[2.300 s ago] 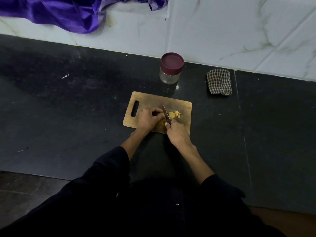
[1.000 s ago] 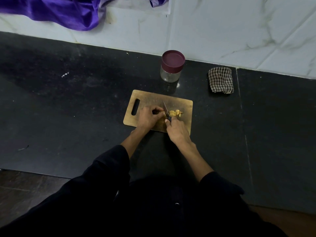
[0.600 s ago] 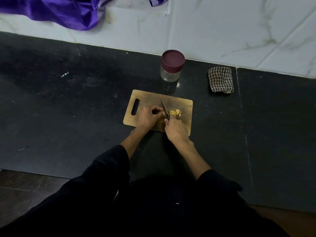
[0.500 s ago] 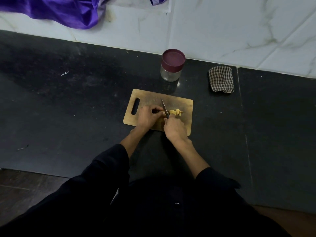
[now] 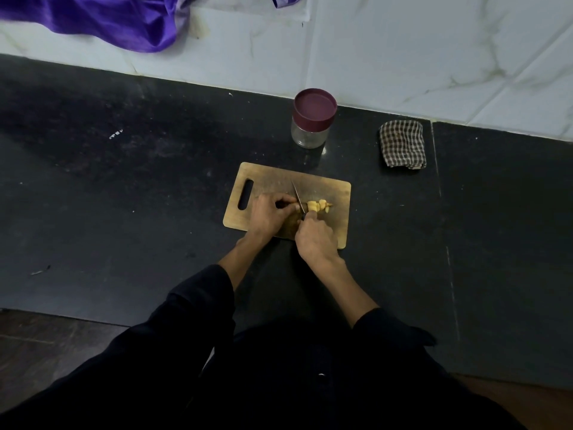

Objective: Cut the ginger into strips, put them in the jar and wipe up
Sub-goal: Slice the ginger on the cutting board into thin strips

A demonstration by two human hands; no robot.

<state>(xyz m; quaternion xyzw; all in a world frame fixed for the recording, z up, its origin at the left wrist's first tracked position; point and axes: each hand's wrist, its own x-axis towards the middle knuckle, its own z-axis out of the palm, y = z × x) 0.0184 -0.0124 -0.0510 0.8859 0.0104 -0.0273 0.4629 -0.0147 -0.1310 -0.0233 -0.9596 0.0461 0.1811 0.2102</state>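
left hand (image 5: 269,214) — curled on ginger (image 5: 317,206) on cutting board (image 5: 335,197) | right hand (image 5: 314,238) grips knife (image 5: 297,196) | lidded jar (image 5: 313,119) behind board | checked cloth (image 5: 402,143) — on worktop (image 5: 124,197)

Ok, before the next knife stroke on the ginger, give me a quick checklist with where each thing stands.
1. Right hand grips the knife: ok.
2. Left hand holds the ginger beside the blade: ok.
3. Left fingertips clear of the blade edge: cannot tell, they sit very close.
4. Cutting board lies flat on the counter: ok.
5. Jar ready for strips: not ok, lid is on.
6. Checked cloth at hand for wiping: ok.
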